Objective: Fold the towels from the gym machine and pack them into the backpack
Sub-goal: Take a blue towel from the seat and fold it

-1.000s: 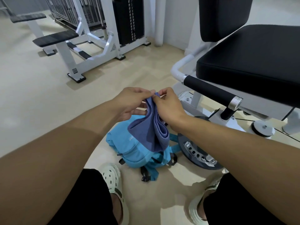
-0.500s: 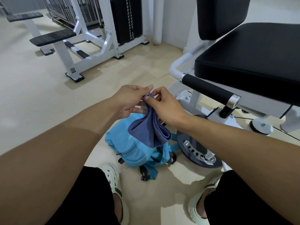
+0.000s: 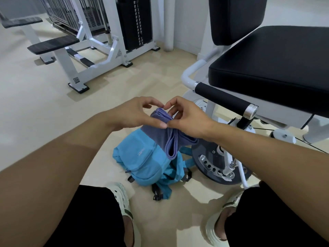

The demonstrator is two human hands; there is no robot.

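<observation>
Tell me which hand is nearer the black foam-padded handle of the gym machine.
Right. The right hand pinches the folded purple towel just left of the black foam-padded handle; the left hand holds the towel's far side, farther away.

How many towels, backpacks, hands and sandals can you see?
Towels: 1, purple towel
Backpacks: 1, blue backpack
Hands: 2, left hand, right hand
Sandals: 2, left sandal, right sandal
Total: 6

1. pale beige tiled floor (image 3: pixel 35 107), glossy with soft light.
2. white-framed weight machine (image 3: pixel 99 47) at the back.
3. black padded seat (image 3: pixel 277 68) on the right, by a white wall (image 3: pixel 188 22).
</observation>
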